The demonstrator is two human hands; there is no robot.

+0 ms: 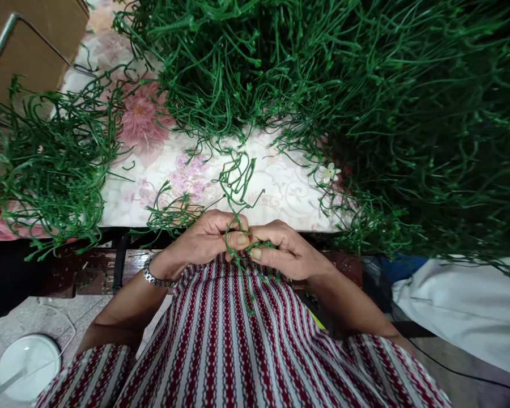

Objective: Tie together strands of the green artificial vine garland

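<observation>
My left hand [206, 238] and my right hand [283, 249] meet at the near edge of the table, both closed in a pinch on one green plastic stem sprig [238, 181]. The sprig's thin branches rise above my fingers over the cloth, and some hang down over my striped clothing. A metal watch band [155, 277] sits on my left wrist. A second small sprig [170, 212] lies on the cloth just left of my left hand.
A huge heap of green stems [386, 102] covers the back and right of the floral tablecloth [289, 192]. A smaller pile [46, 164] lies at left. A cardboard box [34, 39] stands back left, a white lid [28, 365] on the floor, white fabric [463, 306] at right.
</observation>
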